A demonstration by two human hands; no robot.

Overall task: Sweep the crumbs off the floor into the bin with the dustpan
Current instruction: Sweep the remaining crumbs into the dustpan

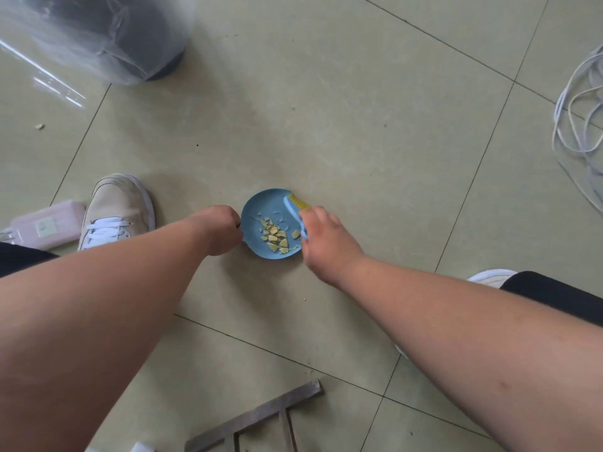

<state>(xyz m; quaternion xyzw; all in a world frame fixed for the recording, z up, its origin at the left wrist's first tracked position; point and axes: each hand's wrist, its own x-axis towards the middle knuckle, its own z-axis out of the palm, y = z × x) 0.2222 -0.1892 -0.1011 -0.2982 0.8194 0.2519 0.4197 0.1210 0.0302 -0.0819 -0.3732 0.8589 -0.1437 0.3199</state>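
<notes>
Left hand (219, 230) grips dustpan (261, 220) handle steadying it flat, right hand (321, 238) fingers curled round brush (295, 212) at pan's right, keeping crumbs (275, 238) inside.

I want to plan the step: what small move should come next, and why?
Probably lift the dustpan level with the left hand and carry it toward the bin: most crumbs already lie in it, though one crumb remains on the floor.

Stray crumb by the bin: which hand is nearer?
Left. The left hand grips the dustpan handle, on the same side as the stray crumb but well apart. The right hand, holding the brush, sits beyond the dustpan, farther away.
</notes>
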